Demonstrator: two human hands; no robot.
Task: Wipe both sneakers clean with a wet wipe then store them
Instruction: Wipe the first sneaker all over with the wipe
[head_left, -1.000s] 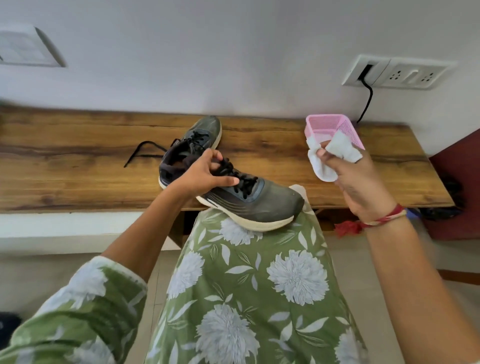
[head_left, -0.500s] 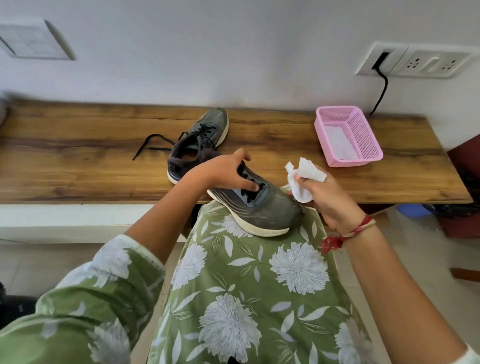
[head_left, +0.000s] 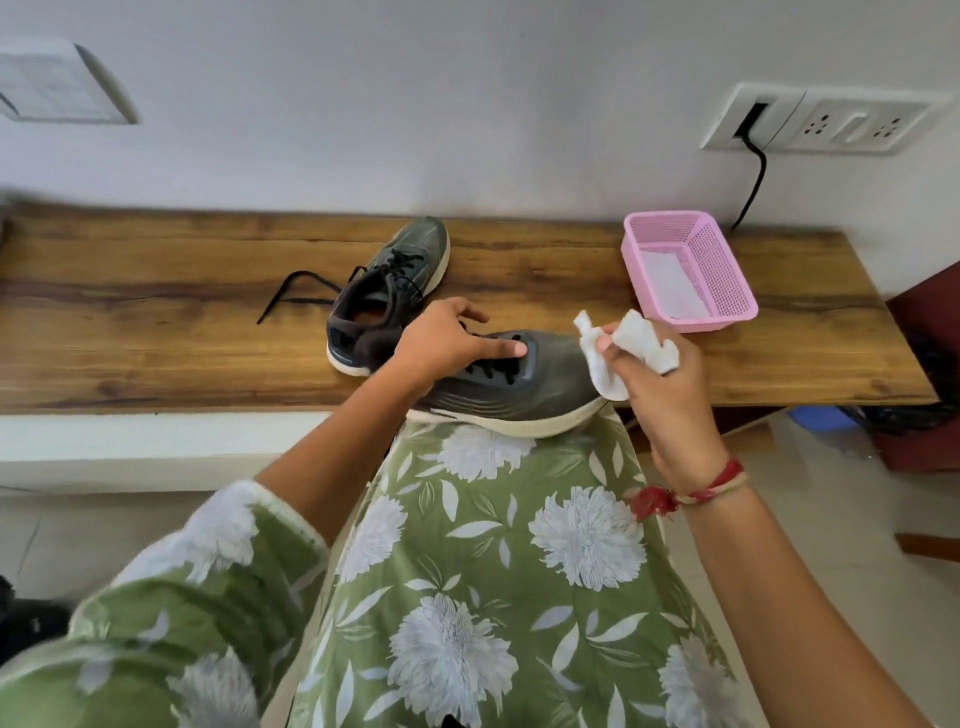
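The near sneaker (head_left: 524, 387) lies on the knee (head_left: 498, 467) at the table's (head_left: 156, 317) front edge, left hand (head_left: 441, 345) on top. The far sneaker (head_left: 397, 275) sits on the table behind it, and the basket (head_left: 724, 280) to the right, behind the right hand (head_left: 670, 400) and wipe (head_left: 641, 345).

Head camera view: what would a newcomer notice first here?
The grey sneaker lies on the person's floral-clad lap, held by the left hand while the right hand holds a crumpled white wet wipe by its toe. Behind, the second sneaker sits on the wooden bench, with a pink basket to its right.
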